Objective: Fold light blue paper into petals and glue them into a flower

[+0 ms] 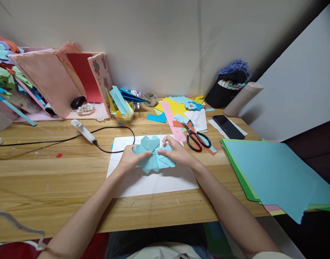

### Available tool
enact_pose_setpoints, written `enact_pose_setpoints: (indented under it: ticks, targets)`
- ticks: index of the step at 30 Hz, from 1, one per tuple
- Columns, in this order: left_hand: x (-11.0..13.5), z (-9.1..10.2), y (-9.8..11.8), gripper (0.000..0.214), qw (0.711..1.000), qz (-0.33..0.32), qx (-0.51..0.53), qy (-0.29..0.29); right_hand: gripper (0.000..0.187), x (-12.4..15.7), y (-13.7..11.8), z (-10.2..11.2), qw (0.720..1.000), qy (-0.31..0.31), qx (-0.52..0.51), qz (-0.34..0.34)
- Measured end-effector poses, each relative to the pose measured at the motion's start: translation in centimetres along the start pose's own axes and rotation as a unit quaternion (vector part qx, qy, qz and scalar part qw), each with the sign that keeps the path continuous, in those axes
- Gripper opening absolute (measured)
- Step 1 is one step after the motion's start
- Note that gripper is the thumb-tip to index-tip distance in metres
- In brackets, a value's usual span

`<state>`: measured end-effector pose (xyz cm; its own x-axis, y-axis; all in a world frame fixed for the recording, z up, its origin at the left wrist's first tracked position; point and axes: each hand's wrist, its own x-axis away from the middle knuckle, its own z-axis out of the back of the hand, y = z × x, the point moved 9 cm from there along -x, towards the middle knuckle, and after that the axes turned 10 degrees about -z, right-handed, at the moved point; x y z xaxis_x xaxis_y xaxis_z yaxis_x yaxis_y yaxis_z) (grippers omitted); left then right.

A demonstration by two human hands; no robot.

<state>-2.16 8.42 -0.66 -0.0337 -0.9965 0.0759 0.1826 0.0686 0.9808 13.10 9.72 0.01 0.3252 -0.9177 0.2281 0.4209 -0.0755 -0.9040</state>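
A light blue folded paper piece [154,154] with several heart-shaped petals lies on a white sheet [154,180] in the middle of the wooden desk [59,180]. My left hand [132,157] grips its left side, thumb pressed on top near the centre. My right hand [175,151] holds the right side, fingers curled over the upper right petal and thumb pinching toward the centre. Both hands are closed on the paper.
Black-handled scissors [197,139] lie just right of my hands, among coloured paper scraps [175,111]. A stack of large blue and green sheets [275,172] overhangs the right edge. A phone [228,126], marker case [226,91], a small white device [83,131] with black cable, and paper craft piles [46,79] stand behind.
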Motion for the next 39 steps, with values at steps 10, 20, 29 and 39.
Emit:
enact_pose_setpoints:
  ticks: [10, 20, 29, 39]
  targets:
    - [0.2, -0.7, -0.9, 0.044, 0.999, 0.033, 0.025, -0.024, 0.024, 0.5, -1.8, 0.4, 0.995, 0.056, 0.019, 0.085]
    - [-0.7, 0.7, -1.1, 0.048, 0.998, 0.015, 0.059, -0.001, 0.041, -0.6, 0.8, 0.6, 0.989, -0.034, -0.136, -0.042]
    - [-0.6, 0.8, -1.4, 0.048, 0.998, 0.026, 0.056, -0.004, 0.032, -0.4, 0.5, 2.3, 0.973, 0.127, -0.194, -0.003]
    - [-0.5, 0.5, -1.5, 0.037, 0.997, 0.036, 0.068, -0.003, 0.030, 0.1, 0.0, 1.9, 0.963, 0.190, -0.191, 0.018]
